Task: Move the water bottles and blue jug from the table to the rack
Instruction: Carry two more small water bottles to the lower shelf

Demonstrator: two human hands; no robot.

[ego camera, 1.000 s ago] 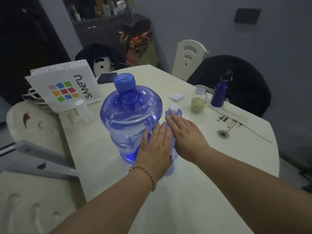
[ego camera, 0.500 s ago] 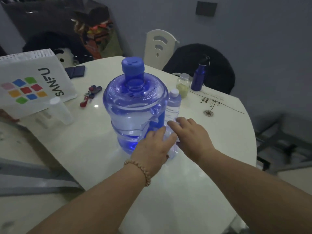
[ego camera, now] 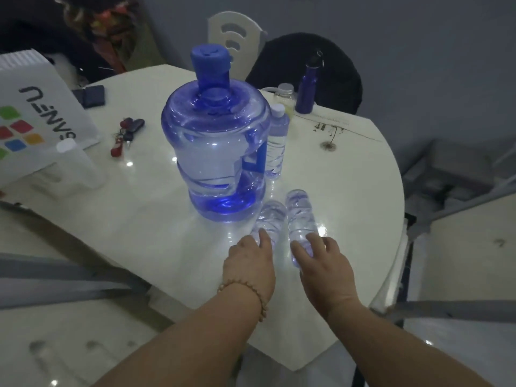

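Observation:
A large blue jug (ego camera: 216,152) with a blue cap stands upright in the middle of the white table (ego camera: 156,219). Just behind its right side stands a clear water bottle (ego camera: 276,141) with a white cap. Two more clear water bottles are tipped toward me near the jug's base: my left hand (ego camera: 250,261) grips the upper end of the left bottle (ego camera: 269,217), and my right hand (ego camera: 325,262) grips the upper end of the right bottle (ego camera: 298,216). Their caps are hidden under my palms.
A white paper bag (ego camera: 30,115) and a pale tumbler (ego camera: 81,166) sit at the left, keys (ego camera: 125,132) and a dark wallet (ego camera: 90,94) behind them. A glass jar (ego camera: 284,96) and dark blue flask (ego camera: 307,88) stand at the back. Chairs surround the table.
Both hands pulled back toward me from the jug's side, each tilting a small bottle over. The view shifted, showing the keys and the upright bottle behind the jug.

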